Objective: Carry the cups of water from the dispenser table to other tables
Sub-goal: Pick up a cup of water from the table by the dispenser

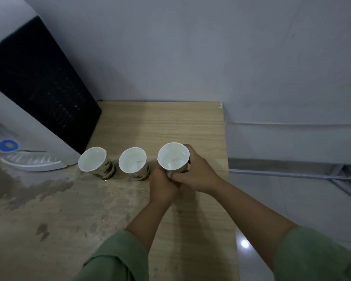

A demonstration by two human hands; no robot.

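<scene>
Three paper cups with white insides and dark patterned walls stand in a row on the wooden dispenser table. The left cup and the middle cup stand free. Both hands wrap the right cup, which holds water. My left hand grips its near left side, and my right hand curls round its right side. Whether the cup's base touches the table is hidden by my hands.
A white and black water dispenser with a drip tray stands at the left. A wet patch spreads over the table in front of it. The table's right edge drops to a pale floor. A grey wall is behind.
</scene>
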